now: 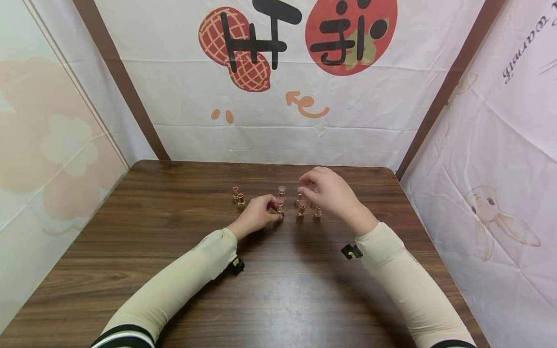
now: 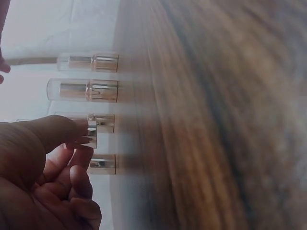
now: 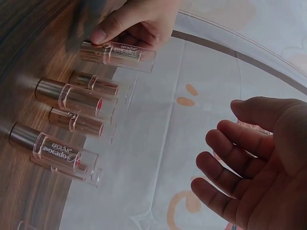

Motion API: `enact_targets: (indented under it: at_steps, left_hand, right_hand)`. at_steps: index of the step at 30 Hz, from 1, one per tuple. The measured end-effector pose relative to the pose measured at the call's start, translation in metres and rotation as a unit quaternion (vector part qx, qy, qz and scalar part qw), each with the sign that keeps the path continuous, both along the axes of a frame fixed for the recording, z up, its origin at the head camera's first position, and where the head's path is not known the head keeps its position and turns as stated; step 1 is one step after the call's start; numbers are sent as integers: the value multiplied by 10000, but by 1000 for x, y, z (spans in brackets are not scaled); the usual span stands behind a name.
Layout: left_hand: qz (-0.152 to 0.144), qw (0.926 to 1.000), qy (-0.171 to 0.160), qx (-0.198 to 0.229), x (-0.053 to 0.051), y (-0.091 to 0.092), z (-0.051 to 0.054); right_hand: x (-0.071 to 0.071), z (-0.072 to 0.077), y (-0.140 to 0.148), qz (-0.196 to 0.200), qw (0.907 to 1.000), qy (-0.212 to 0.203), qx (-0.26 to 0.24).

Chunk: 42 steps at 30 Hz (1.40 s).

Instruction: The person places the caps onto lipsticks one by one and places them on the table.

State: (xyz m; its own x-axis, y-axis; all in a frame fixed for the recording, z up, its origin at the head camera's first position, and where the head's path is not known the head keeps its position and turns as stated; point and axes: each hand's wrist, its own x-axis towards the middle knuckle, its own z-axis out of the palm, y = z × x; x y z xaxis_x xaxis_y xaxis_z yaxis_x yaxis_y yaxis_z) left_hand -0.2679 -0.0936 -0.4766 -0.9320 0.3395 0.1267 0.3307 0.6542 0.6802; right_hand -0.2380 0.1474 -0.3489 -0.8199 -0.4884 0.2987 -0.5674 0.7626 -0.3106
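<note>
My left hand pinches the base of a lipstick between thumb and fingers; the tube has a gold base and a clear cap marked "avocado". In the left wrist view, the held lipstick is partly hidden by the thumb. My right hand hovers over the right part of the group, its fingers relaxed and loosely bent, with nothing visible in them. Below it stand several similar lipsticks, among them a front one and one at the right. Another lipstick stands behind the held one.
Two shorter gold tubes stand left of my left hand, apart from the group. The brown wooden table ends at a printed white cloth behind, with more cloth on both sides.
</note>
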Motion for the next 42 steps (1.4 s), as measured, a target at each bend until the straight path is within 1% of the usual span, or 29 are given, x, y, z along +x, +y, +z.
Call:
enact_targets:
  at_steps: [3,7,11,18,24,27,29,32,37,39,42]
  left_hand:
    - [6,10000,-92,9,-1,0,0]
    - [34,9998,-190,-99,-3,1,-2]
    - [37,9995,-216,-210,-4,0,-4]
    - [26,9993,-265,-277,-6,-1,-9]
    - [113,9988,-369,-304,-6,-2,-11]
    - [182,9985,-377,-367,-4,-2,-10]
    - [229,9981,-309,-486,-2,-3,-8]
    - [271,9979,-163,-568,5,-6,0]
    - [211,9990,-70,-393,20,-14,19]
    - [236,9992,-17,-319,25,-18,25]
    - [288,9990,228,-242,30,-27,33]
  right_hand:
    - [0,0,1,-20,10000,-15,-80]
    - [0,-2,2,-45,9999,-22,-89]
    - [0,-3,3,-56,10000,-3,-60]
    - [0,-3,3,-34,10000,14,-39]
    - [0,-2,4,-39,10000,62,-65]
    - [0,-1,5,-69,9999,35,-74]
    - [0,-1,8,-85,9999,-4,-76]
    - [-1,-2,13,-114,9999,-49,-70]
    - [-6,-5,26,-222,9997,-17,-73]
    - [-8,-6,32,-282,9996,-34,-80]
    - [-11,-10,40,-359,9993,-109,-86]
